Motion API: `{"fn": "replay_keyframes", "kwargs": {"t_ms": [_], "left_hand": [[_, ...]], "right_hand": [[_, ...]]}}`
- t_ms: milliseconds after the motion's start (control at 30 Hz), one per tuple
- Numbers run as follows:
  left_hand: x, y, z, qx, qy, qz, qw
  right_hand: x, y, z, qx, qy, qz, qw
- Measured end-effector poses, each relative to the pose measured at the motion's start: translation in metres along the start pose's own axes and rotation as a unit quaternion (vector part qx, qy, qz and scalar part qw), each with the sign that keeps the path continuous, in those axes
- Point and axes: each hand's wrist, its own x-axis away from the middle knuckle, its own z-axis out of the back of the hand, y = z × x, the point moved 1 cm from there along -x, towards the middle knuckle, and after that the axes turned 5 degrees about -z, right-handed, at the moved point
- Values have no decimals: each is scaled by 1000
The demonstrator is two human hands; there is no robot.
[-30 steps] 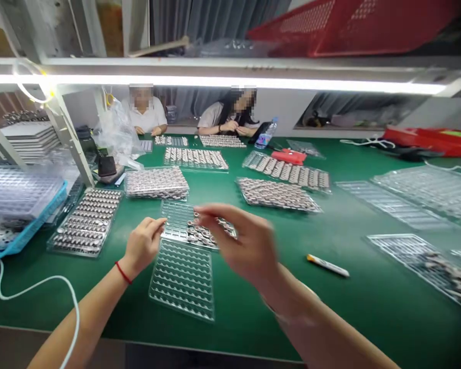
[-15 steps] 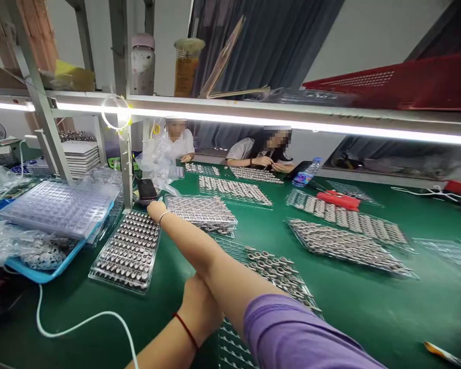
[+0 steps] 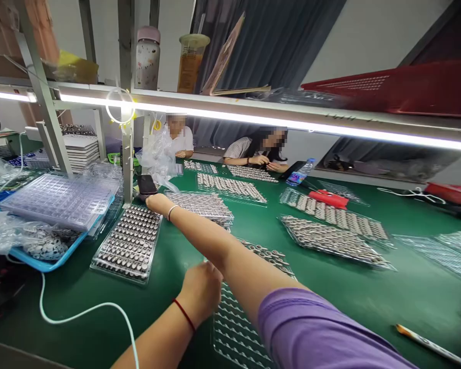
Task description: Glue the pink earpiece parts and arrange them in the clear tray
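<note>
My right hand (image 3: 156, 201) is stretched far forward and to the left, wearing a thin bracelet, and ends just below a dark phone-like device (image 3: 146, 185) at the foot of a shelf post. Its fingers are hidden. My left hand (image 3: 201, 288), with a red string at the wrist, is curled at the left edge of a clear empty blister tray (image 3: 234, 330) close to me. Past it lies a second clear tray partly filled with small metal parts (image 3: 271, 256). My purple-sleeved right arm crosses over both trays.
A full tray of metal parts (image 3: 128, 246) lies left of my arm, beside a blue bin of clear trays (image 3: 57, 202). A white cable (image 3: 80, 312) loops at the near left and a marker pen (image 3: 430, 344) lies at the right. Two people sit across, behind more trays.
My right hand left the partly filled tray and reached far forward-left to the dark device. The view swung up and left. My left hand stayed by the trays.
</note>
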Motion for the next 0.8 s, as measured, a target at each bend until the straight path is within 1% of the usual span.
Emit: {"fn": "replay_keyframes", "kwargs": {"t_ms": [67,133,200,267,333,367,400,467,533,567,600,633,700,733,767,800], "left_hand": [[-3,-6,6,57,36,25,997],[-8,-14,17,126,86,57,987],[-13,-20,33,206,136,84,966],[-12,-19,51,297,174,91,935],[-5,-8,66,389,203,74,896],[1,1,71,431,211,56,876],[10,12,73,467,214,37,857],[30,35,68,518,216,15,827],[53,56,55,546,221,16,808],[64,64,46,552,227,28,802],[74,72,37,549,231,44,802],[84,78,28,537,230,60,810],[100,90,14,498,223,82,834],[107,95,9,478,217,85,847],[113,101,5,463,214,84,856],[118,108,3,452,214,82,862]], "right_hand": [[16,-6,7,-29,21,-3,999],[42,-7,16,-77,58,-16,995],[82,-1,25,-133,113,-36,984],[134,12,31,-199,183,-60,961],[193,25,27,-270,251,-82,926],[222,30,22,-307,278,-91,906],[249,32,14,-344,298,-97,885],[296,30,-5,-413,314,-95,850],[331,20,-25,-468,306,-85,825],[344,15,-33,-494,295,-80,814],[355,9,-40,-540,271,-69,794],[364,4,-44,-602,233,-52,762],[380,-3,-49,-696,156,-20,701],[387,-5,-50,-714,130,-13,688],[393,-6,-49,-704,120,-13,700],[400,-6,-47,-674,125,-18,728]]}}
